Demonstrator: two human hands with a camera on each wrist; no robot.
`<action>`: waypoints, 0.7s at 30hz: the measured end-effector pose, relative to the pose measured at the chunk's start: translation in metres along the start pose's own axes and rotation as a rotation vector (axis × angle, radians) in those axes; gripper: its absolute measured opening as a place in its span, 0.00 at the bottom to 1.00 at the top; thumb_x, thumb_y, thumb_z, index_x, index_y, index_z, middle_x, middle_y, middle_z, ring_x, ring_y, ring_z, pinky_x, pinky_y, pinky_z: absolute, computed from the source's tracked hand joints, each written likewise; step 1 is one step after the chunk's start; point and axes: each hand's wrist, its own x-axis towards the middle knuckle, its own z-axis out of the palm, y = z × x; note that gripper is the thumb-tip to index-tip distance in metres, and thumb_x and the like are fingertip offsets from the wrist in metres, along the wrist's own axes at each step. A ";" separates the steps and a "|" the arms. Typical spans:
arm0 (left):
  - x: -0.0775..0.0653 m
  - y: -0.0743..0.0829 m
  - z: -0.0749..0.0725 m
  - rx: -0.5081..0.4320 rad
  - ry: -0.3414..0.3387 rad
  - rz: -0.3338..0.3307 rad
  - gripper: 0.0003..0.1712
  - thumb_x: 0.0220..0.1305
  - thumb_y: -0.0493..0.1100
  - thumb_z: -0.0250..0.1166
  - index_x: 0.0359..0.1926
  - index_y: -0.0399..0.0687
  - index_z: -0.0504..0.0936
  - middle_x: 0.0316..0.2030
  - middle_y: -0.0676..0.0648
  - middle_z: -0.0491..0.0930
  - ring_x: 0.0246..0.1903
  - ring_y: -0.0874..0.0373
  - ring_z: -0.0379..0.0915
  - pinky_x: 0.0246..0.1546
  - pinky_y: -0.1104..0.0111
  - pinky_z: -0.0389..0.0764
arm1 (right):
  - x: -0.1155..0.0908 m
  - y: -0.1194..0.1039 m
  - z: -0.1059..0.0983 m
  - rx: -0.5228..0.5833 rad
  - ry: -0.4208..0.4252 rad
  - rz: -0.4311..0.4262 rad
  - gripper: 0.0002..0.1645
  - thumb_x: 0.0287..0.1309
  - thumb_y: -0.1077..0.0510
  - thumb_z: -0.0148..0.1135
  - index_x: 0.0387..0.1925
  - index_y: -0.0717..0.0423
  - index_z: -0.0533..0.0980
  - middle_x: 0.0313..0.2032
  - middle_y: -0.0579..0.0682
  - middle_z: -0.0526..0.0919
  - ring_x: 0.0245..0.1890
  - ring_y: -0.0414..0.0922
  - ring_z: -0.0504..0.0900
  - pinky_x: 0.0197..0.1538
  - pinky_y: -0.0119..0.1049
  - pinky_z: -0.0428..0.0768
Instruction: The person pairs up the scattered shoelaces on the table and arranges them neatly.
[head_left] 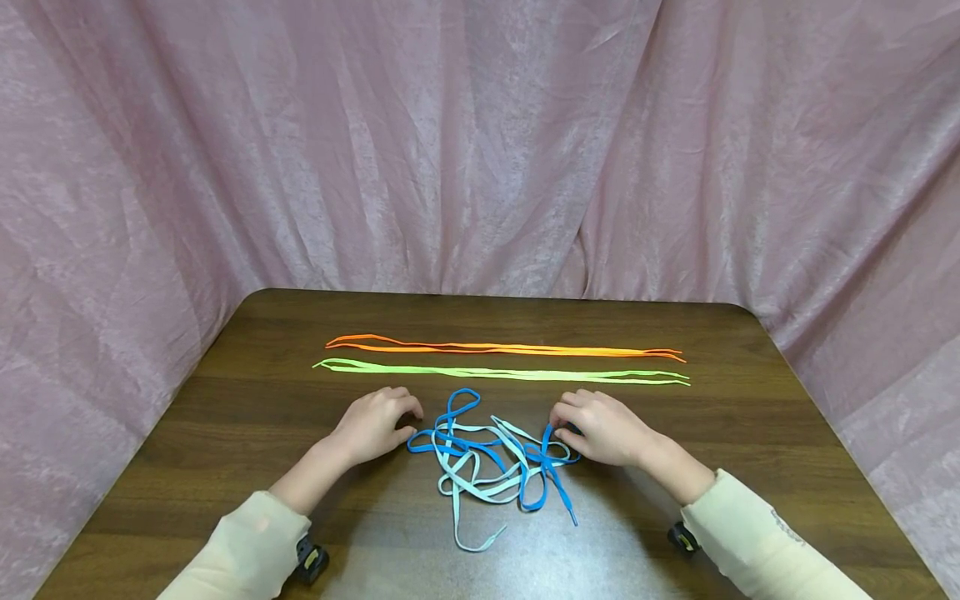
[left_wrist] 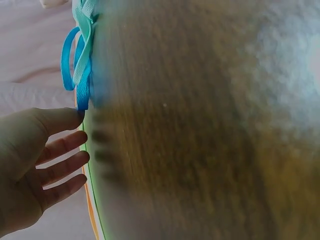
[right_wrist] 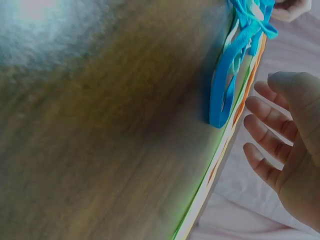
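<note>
A bright blue shoelace [head_left: 552, 472] and a pale mint shoelace [head_left: 455, 508] lie in a loose tangle on the table. At the tangle's left edge is my left hand [head_left: 378, 425], its fingers loosely bent. In the left wrist view, the left thumb [left_wrist: 62, 119] is right at the end of a blue loop, while the other fingers are spread apart. My right hand [head_left: 603, 427] hovers beside the tangle's right edge. Its fingers [right_wrist: 270, 117] are relaxed and parted in the right wrist view, with a blue loop [right_wrist: 218, 102] just beyond them.
Behind the tangle, an orange shoelace [head_left: 510, 347] and a neon yellow-green shoelace [head_left: 510, 374] are laid out lengthwise, side by side. The brown wooden table [head_left: 247, 400] ends at a pink curtain [head_left: 465, 150] at the back and sides.
</note>
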 end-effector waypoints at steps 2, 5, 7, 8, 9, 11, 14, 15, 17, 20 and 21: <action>-0.001 0.000 -0.001 -0.003 0.009 -0.004 0.10 0.48 0.43 0.71 0.34 0.55 0.82 0.34 0.56 0.78 0.37 0.58 0.75 0.35 0.63 0.77 | -0.002 -0.003 0.001 0.000 0.005 -0.014 0.05 0.51 0.55 0.65 0.31 0.47 0.77 0.30 0.40 0.76 0.30 0.38 0.74 0.34 0.34 0.74; -0.002 0.000 -0.003 -0.005 0.027 -0.004 0.10 0.48 0.42 0.71 0.34 0.55 0.82 0.34 0.56 0.78 0.37 0.57 0.76 0.34 0.62 0.77 | -0.006 -0.006 0.001 -0.007 0.011 -0.027 0.05 0.50 0.55 0.65 0.30 0.46 0.76 0.29 0.38 0.75 0.30 0.37 0.73 0.34 0.33 0.73; -0.002 0.000 -0.005 -0.002 0.035 0.000 0.10 0.48 0.43 0.71 0.34 0.54 0.82 0.34 0.56 0.78 0.37 0.57 0.76 0.34 0.63 0.77 | -0.008 -0.008 0.002 -0.007 0.012 -0.027 0.05 0.50 0.55 0.65 0.29 0.46 0.75 0.28 0.38 0.74 0.29 0.36 0.72 0.34 0.32 0.72; -0.002 0.000 -0.005 -0.002 0.040 0.003 0.10 0.48 0.43 0.71 0.34 0.54 0.82 0.34 0.55 0.78 0.37 0.57 0.75 0.34 0.63 0.77 | -0.010 -0.009 0.002 -0.008 0.012 -0.026 0.06 0.50 0.55 0.65 0.29 0.46 0.75 0.28 0.37 0.73 0.29 0.36 0.71 0.34 0.32 0.72; -0.002 0.001 -0.006 0.000 0.043 0.005 0.09 0.48 0.43 0.71 0.33 0.54 0.82 0.34 0.55 0.78 0.36 0.57 0.75 0.34 0.63 0.77 | -0.012 -0.010 0.002 -0.007 0.013 -0.024 0.06 0.49 0.55 0.65 0.29 0.45 0.75 0.28 0.37 0.73 0.29 0.35 0.71 0.33 0.32 0.72; -0.001 0.001 -0.007 0.002 0.050 0.010 0.09 0.48 0.43 0.71 0.33 0.54 0.82 0.34 0.55 0.78 0.36 0.57 0.75 0.33 0.63 0.76 | -0.015 -0.012 0.002 0.000 0.008 -0.018 0.06 0.49 0.54 0.65 0.28 0.44 0.74 0.28 0.37 0.73 0.29 0.35 0.70 0.33 0.32 0.71; 0.000 0.002 -0.009 0.000 0.059 0.012 0.09 0.48 0.43 0.71 0.33 0.54 0.82 0.34 0.55 0.78 0.35 0.58 0.74 0.33 0.64 0.76 | -0.020 -0.016 0.003 0.006 0.000 -0.014 0.06 0.49 0.53 0.65 0.28 0.43 0.75 0.28 0.37 0.74 0.28 0.34 0.69 0.33 0.31 0.71; 0.000 0.003 -0.009 0.000 0.063 0.016 0.09 0.48 0.43 0.71 0.33 0.54 0.82 0.34 0.56 0.78 0.35 0.58 0.74 0.33 0.64 0.76 | -0.021 -0.017 0.003 0.006 -0.001 -0.013 0.06 0.49 0.52 0.65 0.28 0.43 0.75 0.28 0.36 0.74 0.28 0.33 0.69 0.33 0.31 0.71; 0.001 0.005 -0.010 0.000 0.070 0.024 0.09 0.48 0.43 0.71 0.33 0.53 0.82 0.33 0.56 0.78 0.35 0.59 0.73 0.33 0.64 0.76 | -0.024 -0.020 0.005 -0.002 0.001 -0.013 0.07 0.48 0.51 0.66 0.27 0.43 0.75 0.27 0.36 0.73 0.27 0.33 0.68 0.33 0.31 0.70; 0.003 0.010 -0.012 -0.007 0.078 0.031 0.10 0.48 0.43 0.71 0.34 0.53 0.82 0.34 0.56 0.78 0.35 0.59 0.73 0.33 0.65 0.76 | -0.027 -0.024 0.007 -0.012 0.008 -0.009 0.09 0.46 0.48 0.67 0.26 0.43 0.75 0.26 0.35 0.72 0.26 0.33 0.66 0.32 0.30 0.69; 0.004 0.012 -0.012 -0.009 0.078 0.032 0.10 0.48 0.43 0.71 0.34 0.53 0.82 0.34 0.56 0.78 0.35 0.59 0.73 0.33 0.65 0.76 | -0.027 -0.025 0.008 -0.013 0.009 -0.007 0.10 0.46 0.47 0.67 0.25 0.43 0.74 0.25 0.35 0.71 0.26 0.32 0.65 0.32 0.29 0.68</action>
